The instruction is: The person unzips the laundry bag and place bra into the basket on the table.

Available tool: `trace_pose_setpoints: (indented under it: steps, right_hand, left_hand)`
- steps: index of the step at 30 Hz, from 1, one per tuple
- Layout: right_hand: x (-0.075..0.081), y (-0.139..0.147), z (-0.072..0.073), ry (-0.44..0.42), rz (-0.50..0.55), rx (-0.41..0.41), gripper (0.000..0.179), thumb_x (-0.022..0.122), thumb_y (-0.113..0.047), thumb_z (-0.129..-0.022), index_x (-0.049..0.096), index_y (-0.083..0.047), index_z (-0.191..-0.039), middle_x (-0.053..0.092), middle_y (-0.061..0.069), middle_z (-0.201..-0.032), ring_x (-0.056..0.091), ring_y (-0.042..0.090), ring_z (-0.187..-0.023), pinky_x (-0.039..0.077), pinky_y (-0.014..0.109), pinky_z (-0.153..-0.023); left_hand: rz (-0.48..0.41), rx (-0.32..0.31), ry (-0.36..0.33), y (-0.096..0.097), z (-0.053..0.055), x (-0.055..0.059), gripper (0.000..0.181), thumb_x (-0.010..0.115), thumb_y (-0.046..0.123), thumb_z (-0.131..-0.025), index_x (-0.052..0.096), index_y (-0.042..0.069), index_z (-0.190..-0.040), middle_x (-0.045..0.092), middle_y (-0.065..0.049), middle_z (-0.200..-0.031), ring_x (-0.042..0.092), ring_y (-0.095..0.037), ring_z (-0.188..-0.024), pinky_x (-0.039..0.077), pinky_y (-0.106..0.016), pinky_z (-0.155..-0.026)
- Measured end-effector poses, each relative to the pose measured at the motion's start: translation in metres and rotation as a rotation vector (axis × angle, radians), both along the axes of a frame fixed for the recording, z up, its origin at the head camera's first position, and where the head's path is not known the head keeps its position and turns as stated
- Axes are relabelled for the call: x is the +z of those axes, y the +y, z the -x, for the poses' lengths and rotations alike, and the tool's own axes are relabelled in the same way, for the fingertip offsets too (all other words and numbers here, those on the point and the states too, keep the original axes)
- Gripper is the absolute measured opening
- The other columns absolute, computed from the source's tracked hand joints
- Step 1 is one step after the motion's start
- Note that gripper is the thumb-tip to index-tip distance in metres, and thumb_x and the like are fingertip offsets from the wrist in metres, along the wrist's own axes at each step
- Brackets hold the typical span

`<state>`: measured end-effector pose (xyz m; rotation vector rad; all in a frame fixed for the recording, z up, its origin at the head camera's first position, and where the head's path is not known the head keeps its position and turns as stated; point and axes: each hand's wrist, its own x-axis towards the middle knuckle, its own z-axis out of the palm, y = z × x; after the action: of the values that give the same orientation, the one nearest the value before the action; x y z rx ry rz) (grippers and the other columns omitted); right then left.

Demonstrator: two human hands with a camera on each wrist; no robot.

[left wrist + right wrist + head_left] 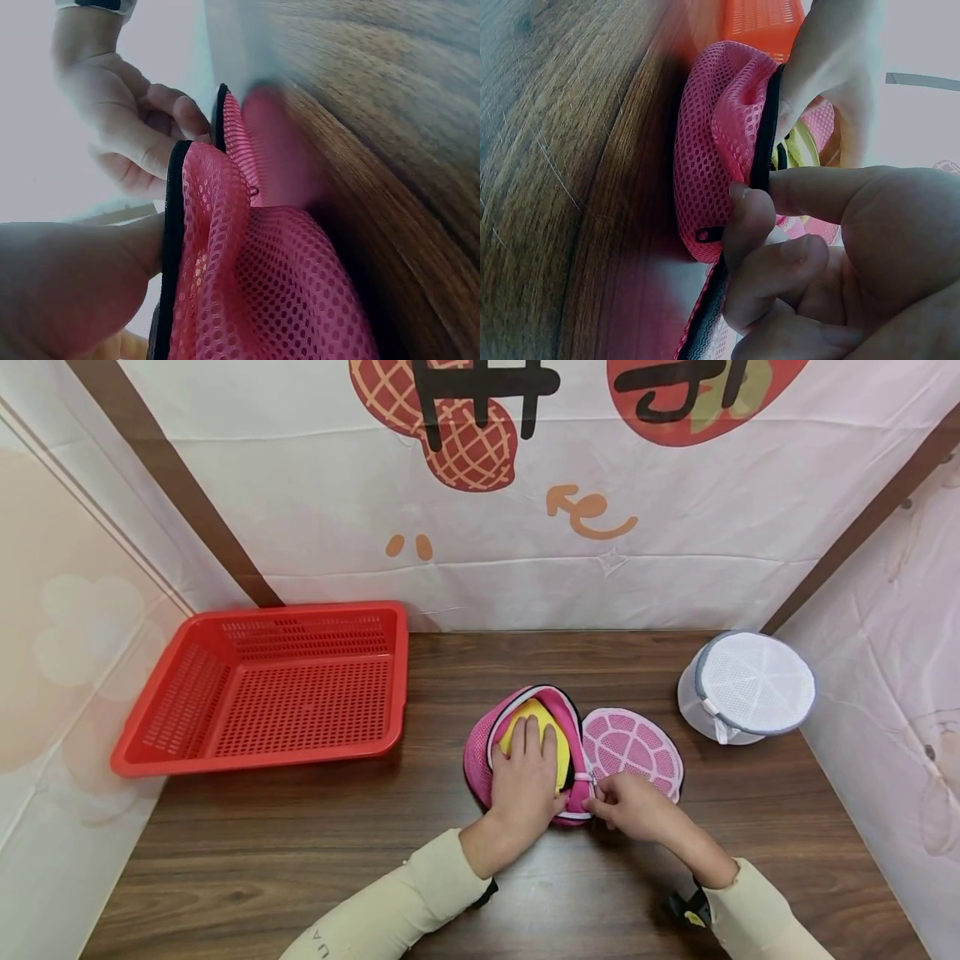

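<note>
Apparently you are settling the yellow item (561, 747) inside the pink bag (480, 756), which sits on the table (300, 843) with its round lid (633, 747) laid back to the right. Your left hand (525, 785) lies in the bag's mouth, fingers fairly straight, pressing on the item, not gripping it. Your right hand (633, 802) has thumb and forefinger pinched on the bag's rim (763, 135), beside the lid. Judgement: next move calls for pressing the item below the rim while that pinch steadies it; fabric left proud could snag. Only the head view gives you the lid's lattice plainly, and the white bag (757, 681) well apart at right. Right wrist view adds the pinch close up and what looks like a black zip pull (709, 235). Left wrist view shows pink mesh, no yellow; the red basket (307, 706) appears in the other two.
</note>
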<state>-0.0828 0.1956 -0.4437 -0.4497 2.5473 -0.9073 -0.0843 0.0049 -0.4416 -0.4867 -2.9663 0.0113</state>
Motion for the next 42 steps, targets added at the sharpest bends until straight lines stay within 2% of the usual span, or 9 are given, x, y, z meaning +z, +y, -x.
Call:
trace_pose_setpoints:
  steps: [5,10,13,19,26,35,42]
  right_hand:
    - [-0.001,0.000,0.000,-0.004,0.004,0.003,0.031,0.070,-0.021,-0.096,0.062,-0.008,-0.069,0.052,-0.007,-0.056,0.048,0.010,-0.052,0.037,0.024,-0.046]
    - [-0.001,0.001,0.001,-0.010,0.009,0.003,0.031,0.070,-0.020,-0.097,0.062,-0.007,-0.069,0.052,-0.006,-0.056,0.048,0.010,-0.053,0.037,0.024,-0.046]
    - [-0.001,0.001,0.001,-0.012,0.006,0.004,0.031,0.069,-0.021,-0.097,0.062,-0.007,-0.069,0.052,-0.007,-0.056,0.048,0.010,-0.053,0.038,0.023,-0.046]
    - [-0.001,0.000,0.000,-0.003,0.000,0.008,0.031,0.070,-0.021,-0.096,0.062,-0.007,-0.069,0.052,-0.007,-0.056,0.048,0.009,-0.053,0.038,0.024,-0.046]
    - [-0.001,-0.002,-0.001,-0.030,-0.007,0.006,0.031,0.071,-0.023,-0.096,0.062,-0.009,-0.069,0.053,-0.007,-0.056,0.050,0.010,-0.054,0.041,0.025,-0.048]
    - [0.002,-0.002,0.000,-0.034,-0.017,-0.003,0.032,0.071,-0.023,-0.096,0.062,-0.008,-0.070,0.054,-0.006,-0.057,0.049,0.011,-0.054,0.039,0.025,-0.048]
    - [0.001,-0.002,0.001,-0.017,-0.012,0.000,0.032,0.070,-0.022,-0.096,0.060,-0.010,-0.068,0.053,-0.007,-0.056,0.049,0.010,-0.053,0.039,0.024,-0.048]
  left_hand:
    - [-0.033,-0.005,0.004,-0.001,0.000,0.001,0.091,0.084,0.057,-0.075,0.052,0.006,-0.144,0.048,-0.020,-0.145,0.042,-0.035,-0.136,0.052,-0.055,-0.096]
    - [-0.099,-0.018,-0.046,-0.003,0.000,0.008,0.084,0.080,0.048,-0.081,0.051,0.001,-0.144,0.046,-0.024,-0.146,0.042,-0.038,-0.137,0.052,-0.057,-0.100]
    - [-0.088,-0.029,-0.053,-0.004,0.001,0.009,0.078,0.076,0.043,-0.085,0.050,-0.002,-0.144,0.046,-0.026,-0.148,0.043,-0.040,-0.138,0.052,-0.057,-0.101]
    - [0.028,-0.055,0.023,-0.004,0.000,0.005,0.078,0.075,0.045,-0.089,0.050,-0.003,-0.144,0.051,-0.025,-0.146,0.047,-0.038,-0.137,0.056,-0.053,-0.097]
    - [0.105,-0.032,0.048,-0.002,-0.003,0.001,0.066,0.074,0.033,-0.092,0.051,0.006,-0.147,0.050,-0.019,-0.148,0.044,-0.034,-0.138,0.055,-0.049,-0.097]
    - [0.118,-0.014,0.093,-0.002,0.001,-0.002,0.059,0.066,0.033,-0.096,0.052,0.003,-0.145,0.054,-0.018,-0.144,0.047,-0.034,-0.135,0.056,-0.049,-0.096]
    - [0.085,0.013,0.185,-0.003,0.003,-0.005,0.055,0.073,0.027,-0.093,0.057,0.002,-0.140,0.060,-0.016,-0.137,0.054,-0.030,-0.128,0.060,-0.043,-0.089]
